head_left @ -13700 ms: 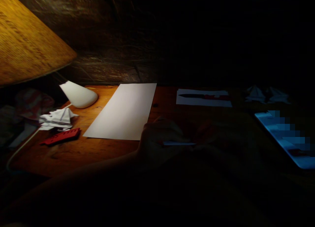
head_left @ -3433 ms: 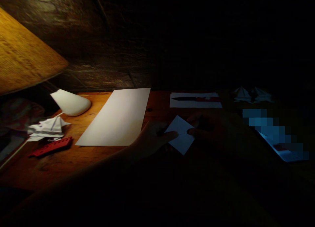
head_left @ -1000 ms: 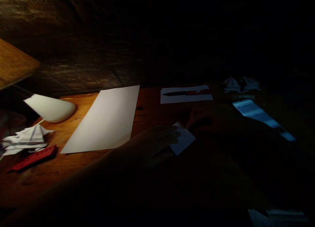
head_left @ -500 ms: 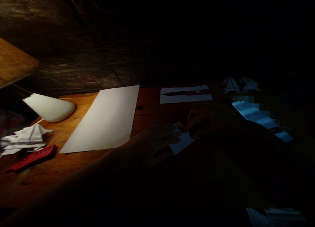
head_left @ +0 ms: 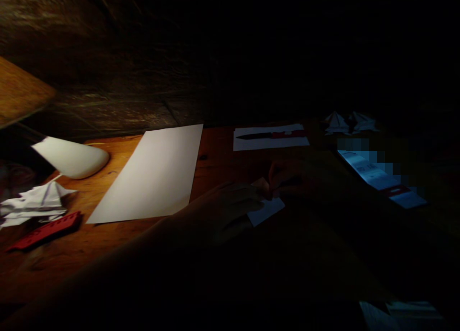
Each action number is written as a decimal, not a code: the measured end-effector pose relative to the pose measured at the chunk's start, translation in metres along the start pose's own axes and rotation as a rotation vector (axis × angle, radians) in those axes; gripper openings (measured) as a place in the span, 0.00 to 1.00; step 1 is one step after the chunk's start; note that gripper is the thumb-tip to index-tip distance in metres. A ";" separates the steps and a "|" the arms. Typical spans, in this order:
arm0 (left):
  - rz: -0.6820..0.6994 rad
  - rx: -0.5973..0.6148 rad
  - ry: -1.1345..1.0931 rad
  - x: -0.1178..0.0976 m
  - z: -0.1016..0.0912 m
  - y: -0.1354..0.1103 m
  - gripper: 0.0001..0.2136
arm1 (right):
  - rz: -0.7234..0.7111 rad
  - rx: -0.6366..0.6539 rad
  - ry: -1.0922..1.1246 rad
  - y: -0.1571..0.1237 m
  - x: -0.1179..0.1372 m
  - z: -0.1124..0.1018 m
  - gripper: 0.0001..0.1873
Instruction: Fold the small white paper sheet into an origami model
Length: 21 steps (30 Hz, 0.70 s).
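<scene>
My left hand (head_left: 228, 204) lies, fingers outstretched, on a small white paper piece (head_left: 268, 212), seemingly only part-folded, where my right hand's (head_left: 289, 178) fingertips bunch, pinching or not I cannot tell.

No text, brand or number can be read. At three o'clock from the middle of the view, the phone (head_left: 375, 176) bears faint marks on its lit screen, too blurred to make out and partly covered by blocky pixels. At two o'clock, the knife (head_left: 271, 135) has a small pale mark on its red handle, too small to identify.
</scene>
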<state>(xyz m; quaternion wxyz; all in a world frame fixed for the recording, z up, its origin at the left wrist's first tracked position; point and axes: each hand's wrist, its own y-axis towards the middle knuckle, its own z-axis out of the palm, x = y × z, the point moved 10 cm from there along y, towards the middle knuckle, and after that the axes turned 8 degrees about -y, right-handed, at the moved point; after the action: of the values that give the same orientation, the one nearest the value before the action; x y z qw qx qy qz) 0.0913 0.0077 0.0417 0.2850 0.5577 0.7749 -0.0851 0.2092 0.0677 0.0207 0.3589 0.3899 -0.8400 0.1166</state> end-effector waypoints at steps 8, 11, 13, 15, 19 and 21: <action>0.042 0.008 0.052 -0.002 0.005 -0.002 0.20 | -0.019 -0.129 -0.065 0.006 0.007 -0.003 0.13; 0.028 0.011 0.073 -0.003 0.004 -0.002 0.18 | -0.012 -0.126 -0.104 0.007 0.008 -0.002 0.11; 0.008 0.016 0.068 -0.002 0.005 -0.001 0.18 | -0.005 -0.125 -0.119 0.006 0.008 -0.002 0.10; 0.007 0.015 0.053 -0.003 0.005 -0.001 0.18 | -0.005 -0.130 -0.117 0.006 0.008 -0.002 0.10; 0.019 -0.001 0.027 -0.003 0.004 -0.002 0.18 | 0.029 -0.142 -0.110 0.007 0.006 -0.002 0.10; 0.015 0.003 0.028 -0.002 0.004 -0.002 0.17 | 0.046 -0.142 -0.117 0.008 0.006 -0.002 0.09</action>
<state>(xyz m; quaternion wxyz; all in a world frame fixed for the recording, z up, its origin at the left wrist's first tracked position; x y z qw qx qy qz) 0.0916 0.0035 0.0387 0.2739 0.5649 0.7747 -0.0762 0.2015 0.0703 0.0269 0.3333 0.3500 -0.8745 0.0419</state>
